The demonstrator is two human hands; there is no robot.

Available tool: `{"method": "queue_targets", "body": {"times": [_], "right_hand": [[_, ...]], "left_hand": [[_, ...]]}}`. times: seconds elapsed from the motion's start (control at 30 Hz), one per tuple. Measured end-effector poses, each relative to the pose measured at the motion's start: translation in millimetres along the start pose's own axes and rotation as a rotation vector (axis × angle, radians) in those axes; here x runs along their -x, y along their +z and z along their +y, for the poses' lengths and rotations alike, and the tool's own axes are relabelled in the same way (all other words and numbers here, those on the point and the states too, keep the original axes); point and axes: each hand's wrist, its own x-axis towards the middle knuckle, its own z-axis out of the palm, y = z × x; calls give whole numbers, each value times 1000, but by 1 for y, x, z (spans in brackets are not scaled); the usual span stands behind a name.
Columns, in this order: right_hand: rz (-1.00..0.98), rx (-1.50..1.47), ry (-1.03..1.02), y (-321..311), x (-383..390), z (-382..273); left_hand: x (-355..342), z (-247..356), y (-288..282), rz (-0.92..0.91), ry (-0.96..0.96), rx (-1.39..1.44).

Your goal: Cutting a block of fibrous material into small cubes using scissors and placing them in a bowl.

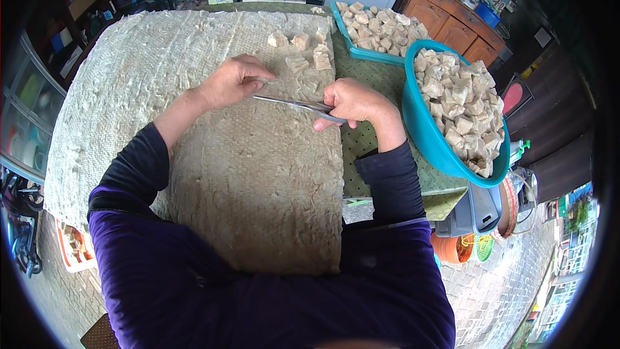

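A thick, pale, fibrous mat (pixel 258 174) is spread over the table in front of me and hangs down at its left side. My right hand (pixel 358 102) grips a pair of scissors (pixel 303 105) near the mat's right edge, the blades pointing left. Close to the blade tips, my left hand (pixel 236 81) is closed in a pinch above the mat; whatever lies between its fingertips is too small to make out. Beyond both hands, several rough beige chunks (pixel 300 41) rest on the mat's far right part.
At my right stands a large teal basin (pixel 413 113) heaped with beige chunks. Behind it, a teal tray (pixel 378 56) holds more chunks on the green patterned tablecloth (pixel 381 84). A wooden cabinet (pixel 445 16) and an orange pot (pixel 449 249) are farther off.
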Motion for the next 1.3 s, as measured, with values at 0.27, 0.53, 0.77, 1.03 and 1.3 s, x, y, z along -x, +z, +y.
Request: {"method": "queue_targets", "body": {"times": [0.27, 0.53, 0.77, 1.03, 1.3], "right_hand": [[21, 5, -29, 0, 2, -1], [23, 7, -15, 1, 0, -1], [33, 50, -8, -1, 4, -1], [29, 63, -20, -1, 5, -1], [22, 45, -32, -1, 2, -4]], "left_hand": [[-48, -52, 1, 356, -325, 131], [-98, -25, 28, 135, -62, 476], [-110, 6, 42, 42, -16, -119], [-143, 1, 48, -25, -147, -308], [-130, -24, 58, 257, 132, -294]]}}
